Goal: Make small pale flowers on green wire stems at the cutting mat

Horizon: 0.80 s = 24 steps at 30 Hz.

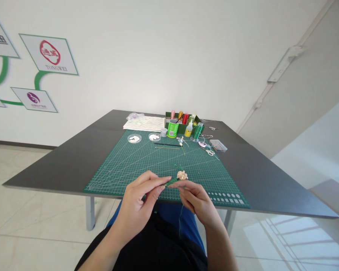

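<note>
Just above the near edge of the green cutting mat (124,165), both my hands meet at a small cream artificial flower (182,175) with green leaf or stem parts (173,181). My left hand (141,197) pinches the green end between thumb and fingertips. Close under the bloom, my right hand (196,199) is closed on the flower's stem, its index finger stretched along the green part. A thin green thread (180,222) dangles below my right hand toward my lap. My fingers partly cover the stem.
Farther back stand two dishes of white pieces (134,139), a green can (173,129), a glue bottle (188,130) and a green thread spool (198,131). Behind them, a box (180,127) holds more spools. Scissors (210,152) and a clear case (218,145) lie right.
</note>
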Each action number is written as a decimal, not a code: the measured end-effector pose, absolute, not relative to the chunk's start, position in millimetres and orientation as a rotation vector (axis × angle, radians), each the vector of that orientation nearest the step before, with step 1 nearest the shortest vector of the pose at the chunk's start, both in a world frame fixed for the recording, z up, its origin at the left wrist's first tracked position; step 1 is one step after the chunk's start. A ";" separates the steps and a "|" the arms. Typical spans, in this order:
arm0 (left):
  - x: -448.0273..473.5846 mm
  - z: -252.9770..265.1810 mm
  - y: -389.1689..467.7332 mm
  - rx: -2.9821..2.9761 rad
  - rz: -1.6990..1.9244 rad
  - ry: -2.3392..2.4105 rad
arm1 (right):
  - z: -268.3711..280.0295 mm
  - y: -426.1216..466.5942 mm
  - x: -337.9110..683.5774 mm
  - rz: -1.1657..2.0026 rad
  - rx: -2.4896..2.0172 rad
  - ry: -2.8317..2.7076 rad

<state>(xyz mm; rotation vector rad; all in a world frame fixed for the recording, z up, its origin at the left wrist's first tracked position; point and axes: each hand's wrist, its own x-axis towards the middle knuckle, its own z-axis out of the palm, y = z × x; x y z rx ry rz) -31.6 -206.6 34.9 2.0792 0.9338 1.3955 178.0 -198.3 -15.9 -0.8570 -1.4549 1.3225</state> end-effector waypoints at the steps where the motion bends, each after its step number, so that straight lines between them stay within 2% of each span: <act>1: -32.5 35.0 -205.9 2.049 1.383 0.935 | -15.0 -199.6 178.1 1.323 -0.860 -1.459; 18: -35.3 38.2 -202.9 1.970 1.353 0.940 | -6.2 -209.6 177.7 1.399 -0.918 -1.557; 24: -37.2 38.8 -203.2 1.765 1.273 0.855 | -16.2 -207.5 181.6 1.448 -0.826 -1.442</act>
